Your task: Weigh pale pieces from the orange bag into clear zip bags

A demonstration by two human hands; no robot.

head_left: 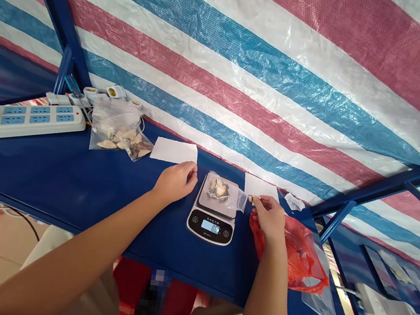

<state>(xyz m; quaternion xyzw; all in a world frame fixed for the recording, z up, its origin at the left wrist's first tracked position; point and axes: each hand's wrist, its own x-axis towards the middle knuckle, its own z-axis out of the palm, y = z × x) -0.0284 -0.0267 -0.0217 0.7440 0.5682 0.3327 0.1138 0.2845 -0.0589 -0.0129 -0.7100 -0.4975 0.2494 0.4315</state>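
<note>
A digital kitchen scale [208, 234] stands in the middle of the blue table, its display lit. On its plate lies a small clear plastic bag [219, 190] holding pale, dark-edged dried slices. To the left of the scale, my left hand [176, 181] rests with curled fingers and nothing visible in them, close to a white sheet of paper [174, 151]. My right hand [269, 218], at the right of the scale, pinches a small dried slice [251, 200] near the bag's mouth. Beneath that wrist spreads a red plastic bag [303, 254], its contents hidden.
A larger clear bag of dried slices [126, 138] lies at the back left, beside a long power strip [27, 121]. Another white paper [260, 186] is behind my right hand. A striped tarp [222, 70] slopes over the table, with blue metal bars [336, 222] at both sides.
</note>
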